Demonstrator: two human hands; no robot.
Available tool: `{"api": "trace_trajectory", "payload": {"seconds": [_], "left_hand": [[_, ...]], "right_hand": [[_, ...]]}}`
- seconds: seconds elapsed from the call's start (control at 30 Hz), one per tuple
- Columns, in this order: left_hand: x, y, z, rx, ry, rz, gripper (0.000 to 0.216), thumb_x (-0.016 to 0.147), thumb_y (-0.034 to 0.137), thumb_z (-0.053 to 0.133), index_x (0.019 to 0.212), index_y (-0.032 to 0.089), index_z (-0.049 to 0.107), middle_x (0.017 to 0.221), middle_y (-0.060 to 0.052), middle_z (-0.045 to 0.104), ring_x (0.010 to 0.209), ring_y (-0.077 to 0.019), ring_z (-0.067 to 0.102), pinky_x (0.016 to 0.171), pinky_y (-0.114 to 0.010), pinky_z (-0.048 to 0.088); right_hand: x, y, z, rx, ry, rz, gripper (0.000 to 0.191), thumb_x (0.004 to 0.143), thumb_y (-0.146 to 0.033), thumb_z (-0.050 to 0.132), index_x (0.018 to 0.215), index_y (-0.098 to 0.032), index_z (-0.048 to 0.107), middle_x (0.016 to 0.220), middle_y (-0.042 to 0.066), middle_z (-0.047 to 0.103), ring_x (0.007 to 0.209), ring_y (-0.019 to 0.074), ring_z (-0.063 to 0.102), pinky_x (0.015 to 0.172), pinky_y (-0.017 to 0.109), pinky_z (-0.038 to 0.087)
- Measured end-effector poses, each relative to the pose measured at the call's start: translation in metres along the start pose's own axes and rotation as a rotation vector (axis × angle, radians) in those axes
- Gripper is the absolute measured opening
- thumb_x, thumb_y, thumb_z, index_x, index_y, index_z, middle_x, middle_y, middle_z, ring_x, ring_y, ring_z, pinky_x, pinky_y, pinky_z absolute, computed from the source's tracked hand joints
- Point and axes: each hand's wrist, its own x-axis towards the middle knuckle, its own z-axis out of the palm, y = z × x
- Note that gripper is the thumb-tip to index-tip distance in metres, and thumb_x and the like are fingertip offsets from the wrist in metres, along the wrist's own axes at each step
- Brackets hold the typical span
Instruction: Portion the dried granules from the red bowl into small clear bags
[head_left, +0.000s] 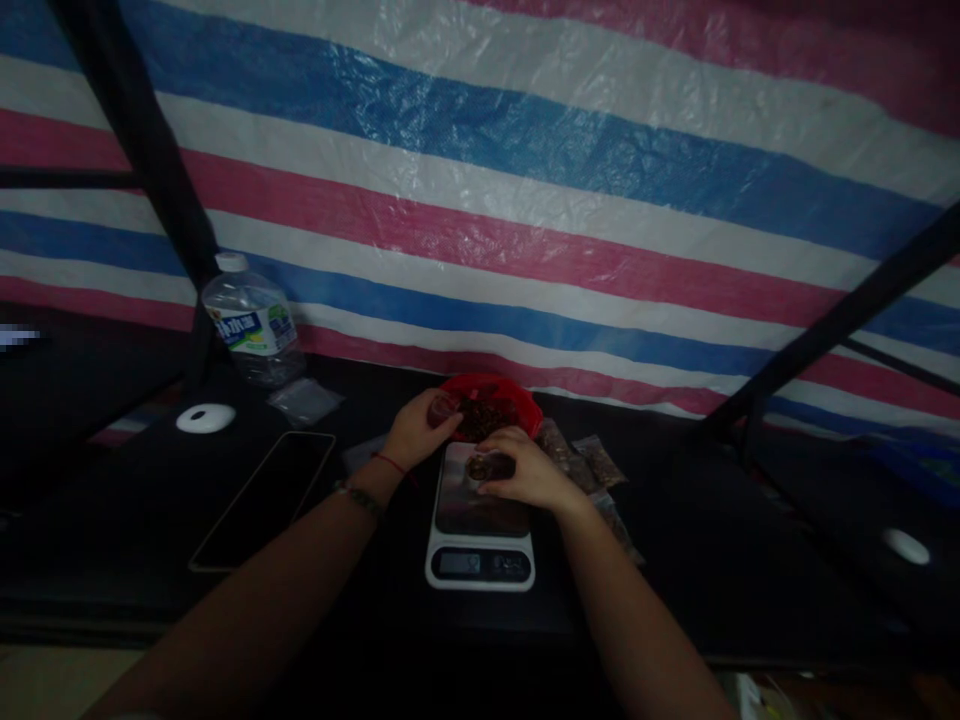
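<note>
My right hand (529, 470) is closed round a small container of brown bits (487, 467), tipped on its side with its mouth to the left, over the kitchen scale (480, 515). Whether it touches the metal plate I cannot tell. A small see-through cup (444, 407), tinted reddish, is gripped by my left hand (416, 430) at the left rim of a red bowl. That red bowl (534, 408) holds loose dark brown bits and stands just behind the scale. The scale's display is too dim to read.
Several small clear bags of brown bits (598, 460) lie right of the scale. To the left are a phone (266, 500), a white oval device (206, 418), a flat clear bag (305, 400) and a large plastic bottle (251, 320). Striped sheeting (525, 240) hangs behind.
</note>
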Motion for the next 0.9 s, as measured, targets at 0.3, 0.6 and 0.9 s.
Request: {"api": "trace_trajectory", "payload": {"seconds": [0.3,0.6,0.9], "left_hand": [[0.0,0.013,-0.008,0.038,-0.119,0.201,0.033,0.076,0.037,0.064,0.103,0.02,0.057,0.096,-0.006,0.066,0.088,-0.0209,0.064,0.079,-0.035,0.052],[-0.007,0.035,-0.008,0.102,-0.268,0.31,0.045,0.074,0.044,0.066,0.11,0.018,0.057,0.104,-0.01,0.066,0.096,-0.0251,0.063,0.085,-0.039,0.05],[-0.012,0.04,-0.002,0.121,-0.255,0.251,0.051,0.074,0.048,0.066,0.113,0.018,0.057,0.108,-0.011,0.066,0.098,-0.0256,0.063,0.087,-0.039,0.049]], "right_hand": [[0.0,0.002,0.006,0.19,0.26,0.016,0.037,0.071,-0.02,0.069,0.108,-0.019,0.062,0.109,0.006,0.065,0.1,0.0182,0.061,0.092,0.034,0.047],[0.002,0.006,0.002,0.181,0.469,-0.025,0.039,0.071,-0.018,0.067,0.11,-0.021,0.061,0.107,0.008,0.062,0.1,0.0195,0.06,0.088,0.034,0.05],[-0.001,0.007,0.008,0.155,0.444,0.019,0.039,0.07,-0.019,0.07,0.107,-0.021,0.06,0.103,0.006,0.065,0.095,0.0188,0.062,0.083,0.032,0.051]]}}
